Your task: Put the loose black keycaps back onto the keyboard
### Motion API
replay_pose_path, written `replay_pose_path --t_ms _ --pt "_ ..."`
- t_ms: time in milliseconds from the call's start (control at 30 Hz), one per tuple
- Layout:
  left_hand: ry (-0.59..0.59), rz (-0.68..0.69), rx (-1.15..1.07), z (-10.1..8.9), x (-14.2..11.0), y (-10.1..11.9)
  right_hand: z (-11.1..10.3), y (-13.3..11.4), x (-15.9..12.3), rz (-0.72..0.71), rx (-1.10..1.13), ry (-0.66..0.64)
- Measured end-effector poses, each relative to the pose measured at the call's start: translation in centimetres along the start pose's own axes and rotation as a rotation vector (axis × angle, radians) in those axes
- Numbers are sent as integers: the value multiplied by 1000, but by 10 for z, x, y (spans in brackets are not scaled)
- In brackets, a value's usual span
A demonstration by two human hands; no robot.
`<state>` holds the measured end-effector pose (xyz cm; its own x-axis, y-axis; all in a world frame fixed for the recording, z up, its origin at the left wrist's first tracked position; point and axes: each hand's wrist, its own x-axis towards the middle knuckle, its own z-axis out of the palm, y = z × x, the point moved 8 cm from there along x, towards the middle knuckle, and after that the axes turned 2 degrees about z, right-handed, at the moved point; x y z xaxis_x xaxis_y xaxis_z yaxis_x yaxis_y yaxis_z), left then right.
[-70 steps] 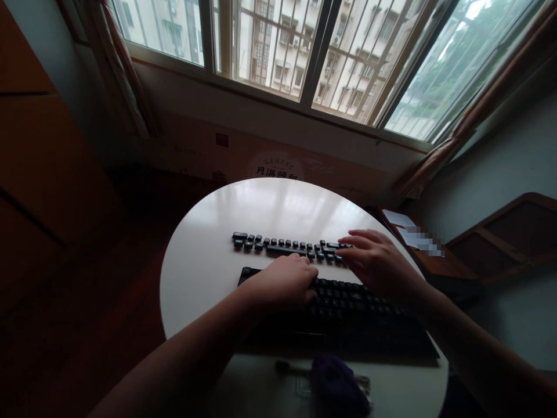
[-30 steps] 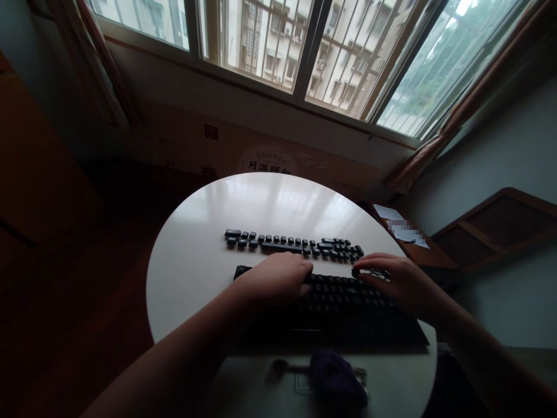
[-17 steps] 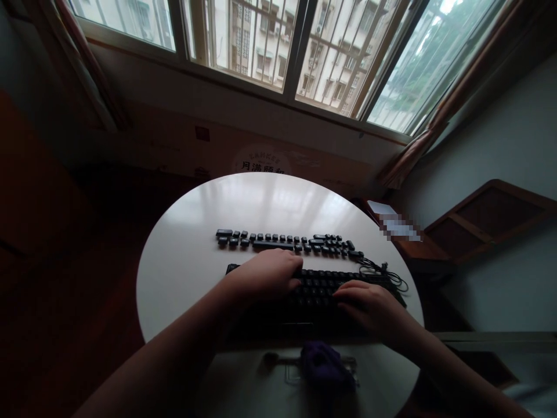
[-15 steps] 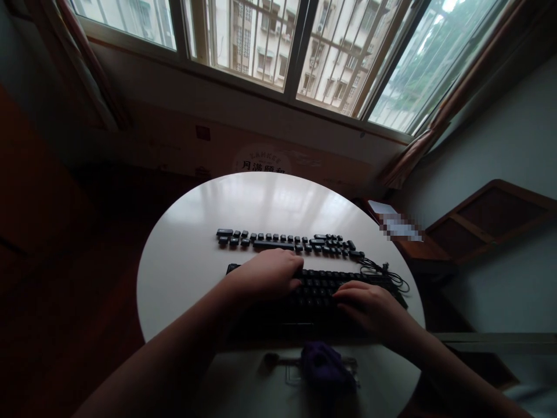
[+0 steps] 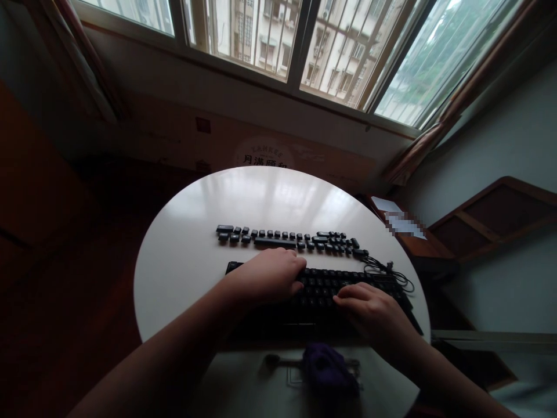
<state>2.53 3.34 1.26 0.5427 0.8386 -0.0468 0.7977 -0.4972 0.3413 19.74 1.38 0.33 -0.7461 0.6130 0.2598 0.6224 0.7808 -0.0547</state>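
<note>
A black keyboard [image 5: 322, 293] lies across the near half of the round white table [image 5: 187, 209]. Over its left part is my left hand [image 5: 276, 273], closed with curled fingers round the far edge and the thumb on the near side. My right hand [image 5: 365, 305] is low over the right-centre keys, thumb and fingers pressed together at the tips; anything between them is too small or hidden to make out. Beyond the keyboard, loose black keycaps [image 5: 319, 239] lie in two rough rows. Among them is a long space bar [image 5: 275, 242].
A coiled black cable [image 5: 394, 273] lies by the keyboard's right end. On the near side of the table are a purple cloth-like item [image 5: 328, 371] and a dark-headed tool [image 5: 274, 363], both blurred. A wooden chair [image 5: 500, 215] and papers [image 5: 404, 223] stand right.
The view has shifted slightly. My right fingertips have drawn closer together, and the keyboard's right end shows more. My left hand keeps its place on the keyboard.
</note>
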Motion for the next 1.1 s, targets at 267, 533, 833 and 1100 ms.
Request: replay_pose_path --t_ms 267,533,833,1100 --pt "15 7 -6 -4 1 2 -5 12 -7 22 124 -46" --pt "12 -15 -17 -8 -1 4 -5 15 -6 -3 66 -89" --pt "1 -24 -7 -8 -3 3 -5 14 1 -52 102 -146" --pt "-12 -13 -31 -7 -2 3 -31 67 81 -131 100 -60"
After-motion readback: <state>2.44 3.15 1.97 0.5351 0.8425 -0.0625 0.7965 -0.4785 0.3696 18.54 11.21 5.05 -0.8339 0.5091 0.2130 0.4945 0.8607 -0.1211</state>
